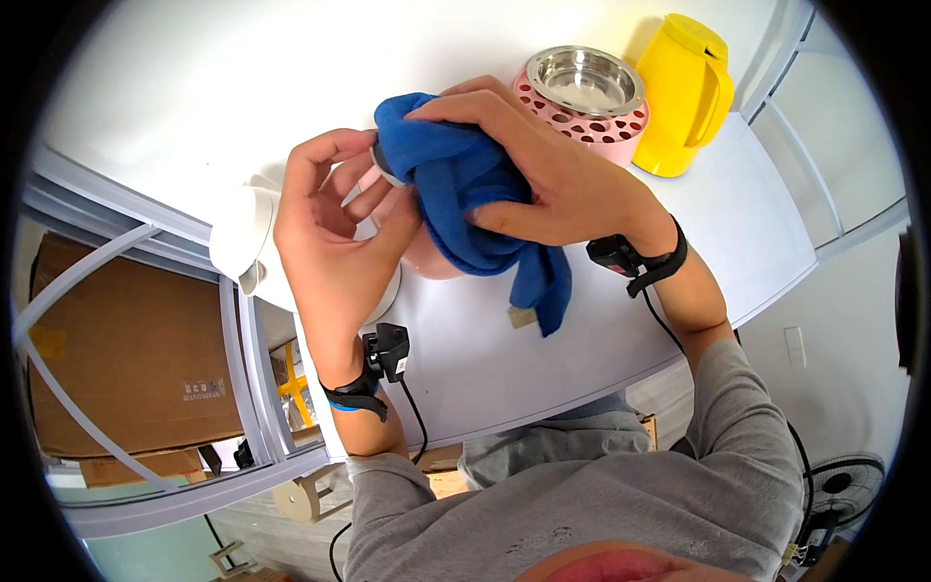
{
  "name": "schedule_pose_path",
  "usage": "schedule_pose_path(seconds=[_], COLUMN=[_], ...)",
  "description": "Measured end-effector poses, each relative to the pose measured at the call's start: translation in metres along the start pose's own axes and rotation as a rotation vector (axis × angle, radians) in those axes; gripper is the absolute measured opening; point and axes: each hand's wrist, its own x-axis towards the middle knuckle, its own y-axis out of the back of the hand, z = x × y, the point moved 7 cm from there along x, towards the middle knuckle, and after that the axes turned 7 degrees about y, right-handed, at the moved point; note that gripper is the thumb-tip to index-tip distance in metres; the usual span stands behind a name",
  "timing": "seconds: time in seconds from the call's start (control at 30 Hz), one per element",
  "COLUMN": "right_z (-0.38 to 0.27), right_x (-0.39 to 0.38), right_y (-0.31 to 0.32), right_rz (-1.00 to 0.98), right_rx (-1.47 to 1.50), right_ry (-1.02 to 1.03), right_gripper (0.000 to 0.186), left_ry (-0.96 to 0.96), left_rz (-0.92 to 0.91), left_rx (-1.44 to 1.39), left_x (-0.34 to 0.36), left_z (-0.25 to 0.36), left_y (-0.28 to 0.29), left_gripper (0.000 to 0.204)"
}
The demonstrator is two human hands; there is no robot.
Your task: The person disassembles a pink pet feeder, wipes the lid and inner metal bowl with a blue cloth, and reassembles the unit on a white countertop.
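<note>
A bunched blue cloth is in my right hand, its fingers over the top and its thumb pressed into the folds. The cloth lies against a pink rounded container with a grey rim on its left side. My left hand curls its fingers and thumb around that rim. Most of the container is hidden behind the cloth and my hands, so its exact kind does not show. One end of the cloth hangs down with a pale tag on it.
At the back of the white table stand a pink holder with dark spots, a steel bowl set in it, and a yellow jug. A white kettle-like vessel is beside my left hand. A cardboard box sits beyond the left frame.
</note>
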Motion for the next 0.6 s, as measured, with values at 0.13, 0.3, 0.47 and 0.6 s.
schedule_pose_path(seconds=[0.13,0.3,0.47,0.6], right_z=[0.002,-0.001,-0.001,0.000], right_x=[0.002,0.000,0.002,0.003], right_y=[0.004,0.019,0.028,0.027], right_rz=[-0.010,-0.084,0.000,0.046], right_rx=[-0.045,-0.261,-0.372,-0.428], right_ry=[-0.023,-0.009,0.019,0.059], right_gripper=[0.069,0.055,0.059,0.061], left_ry=[-0.007,-0.012,0.002,-0.043], left_rz=[0.000,0.026,-0.066,-0.135], left_rx=[0.023,0.037,0.051,0.197], left_x=[0.003,0.006,0.003,0.000], left_z=[0.001,-0.002,-0.001,0.001], left_y=[0.006,0.011,-0.003,-0.012], left_gripper=[0.056,0.056,0.056,0.055])
